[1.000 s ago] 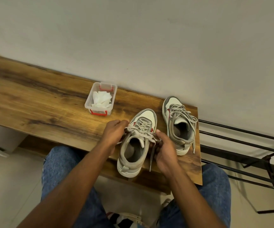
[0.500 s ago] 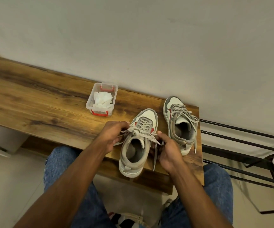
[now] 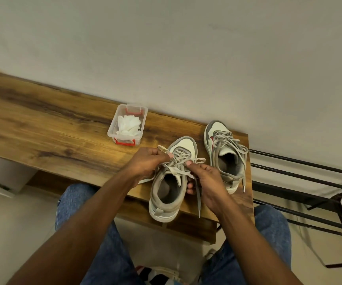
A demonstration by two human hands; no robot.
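Observation:
Two grey-and-white sneakers stand on a wooden bench (image 3: pixel 48 132). The near sneaker (image 3: pixel 169 194) points away from me, its heel at the bench's front edge. My left hand (image 3: pixel 145 163) pinches a loop of its pale shoelace (image 3: pixel 177 170) at the shoe's left side. My right hand (image 3: pixel 205 177) pinches the other lace strand over the tongue, and a loose end hangs down past the bench edge. The second sneaker (image 3: pixel 224 155) stands to the right, laces loose and untouched.
A small clear plastic box (image 3: pixel 128 125) with red clips holds crumpled white tissue, left of the shoes. A grey wall runs behind the bench. A black metal rack (image 3: pixel 314 194) stands to the right. My knees in blue jeans are below the bench.
Both hands have moved up and closer together over the near sneaker's tongue, drawing the lace strands toward its middle. The left hand now holds a loop raised.

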